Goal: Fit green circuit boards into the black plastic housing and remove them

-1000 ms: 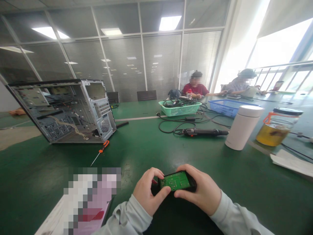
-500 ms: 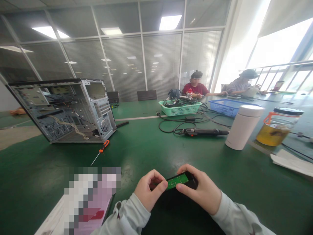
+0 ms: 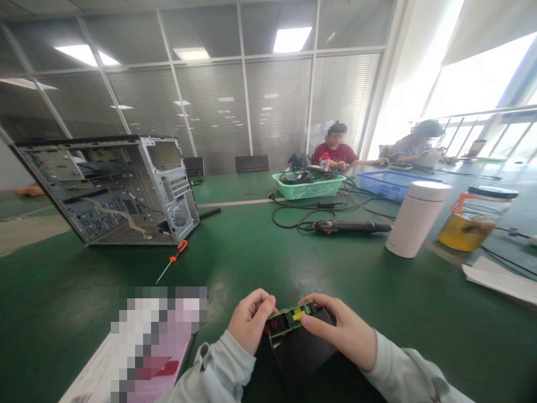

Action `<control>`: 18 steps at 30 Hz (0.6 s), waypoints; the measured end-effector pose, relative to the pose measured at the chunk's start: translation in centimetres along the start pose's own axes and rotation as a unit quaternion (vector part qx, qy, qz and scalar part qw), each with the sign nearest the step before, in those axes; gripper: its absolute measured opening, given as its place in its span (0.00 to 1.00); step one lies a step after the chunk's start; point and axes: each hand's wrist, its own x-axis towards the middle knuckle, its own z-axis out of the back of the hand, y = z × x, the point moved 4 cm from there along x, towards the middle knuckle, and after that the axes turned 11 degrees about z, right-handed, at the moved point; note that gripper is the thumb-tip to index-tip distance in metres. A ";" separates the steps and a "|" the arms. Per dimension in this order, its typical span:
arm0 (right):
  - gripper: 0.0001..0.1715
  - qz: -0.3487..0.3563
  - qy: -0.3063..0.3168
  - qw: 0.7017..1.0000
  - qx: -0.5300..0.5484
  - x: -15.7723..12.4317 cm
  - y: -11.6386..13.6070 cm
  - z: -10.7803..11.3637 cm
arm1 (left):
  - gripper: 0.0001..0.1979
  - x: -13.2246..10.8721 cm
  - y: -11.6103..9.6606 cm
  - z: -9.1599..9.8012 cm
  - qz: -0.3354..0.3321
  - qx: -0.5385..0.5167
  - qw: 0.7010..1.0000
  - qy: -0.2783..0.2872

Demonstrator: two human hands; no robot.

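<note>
Between my hands is a green circuit board (image 3: 286, 323) with dark components and a yellow part, its row of pins showing along the upper edge. My left hand (image 3: 250, 323) is closed, thumb and fingers pinched at the board's left end. My right hand (image 3: 346, 330) grips the board's right end, thumb on the front by the yellow part and fingers behind. Just below the board is a flat black piece (image 3: 302, 352); whether it is joined to the board I cannot tell.
An open computer case (image 3: 168, 184) stands at the left, with an orange-handled screwdriver (image 3: 173, 258) before it. Across the table are an electric screwdriver (image 3: 348, 227), a green basket (image 3: 310, 189), a blue basket (image 3: 390, 184), a white bottle (image 3: 419, 218) and a jar (image 3: 467, 229). Two people sit beyond.
The board has turned over between my hands: its flat green face showed before, and now its components show. The black piece below has come into view.
</note>
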 end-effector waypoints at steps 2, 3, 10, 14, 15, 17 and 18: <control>0.29 -0.012 0.006 1.000 0.003 0.0 -0.1 -0.1 | 0.18 0.0 0.0 -0.1 -0.002 0.016 1.000 0.003; 0.29 -0.020 0.007 1.000 0.004 0.0 -0.1 -0.1 | 0.18 -0.1 0.0 -0.1 -0.003 0.032 0.999 0.007; 0.33 -0.062 0.023 0.998 -0.003 -0.2 -0.6 -0.2 | 0.21 -1.3 -1.1 -0.7 -0.066 0.252 0.965 -0.009; 0.35 -0.065 -0.005 0.998 0.001 -0.3 -0.6 0.1 | 0.22 -1.4 -1.3 -0.9 -0.072 0.277 0.958 -0.003; 0.35 -0.061 0.002 0.998 0.012 -0.3 -0.6 0.0 | 0.22 -1.3 -1.2 -0.8 -0.069 0.260 0.963 -0.004; 0.37 -0.057 0.038 0.997 0.040 -0.4 -0.7 -0.3 | 0.22 -0.9 -0.9 -0.3 -0.059 0.200 0.978 -0.019; 0.39 -0.063 0.052 0.995 0.049 -0.5 -0.8 -0.4 | 0.20 -0.6 -0.7 0.1 -0.046 0.147 0.987 -0.038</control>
